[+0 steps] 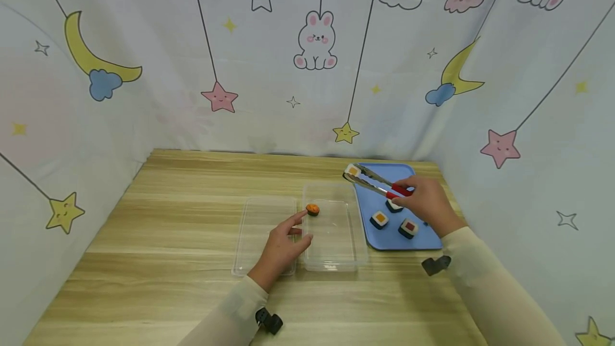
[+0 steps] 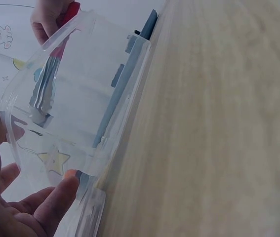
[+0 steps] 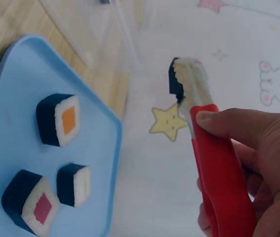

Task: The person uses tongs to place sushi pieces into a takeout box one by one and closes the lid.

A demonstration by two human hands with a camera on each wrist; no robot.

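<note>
Right hand (image 1: 425,202) has its fingers wrapped round the red-handled tongs (image 3: 219,173), tips pinching a sushi piece (image 1: 353,170) near the far corner of the blue tray (image 1: 389,242). Left hand (image 1: 283,247) is loosely spread at the clear box's (image 1: 331,244) side; can't tell if it's touching. An orange-topped piece (image 1: 313,209) sits inside, so I'd call this mid-transfer: next move wants a swing left, lower, ease off. Right wrist view catches the held piece's dark wrap; head view gets its yellow centre instead.
</note>
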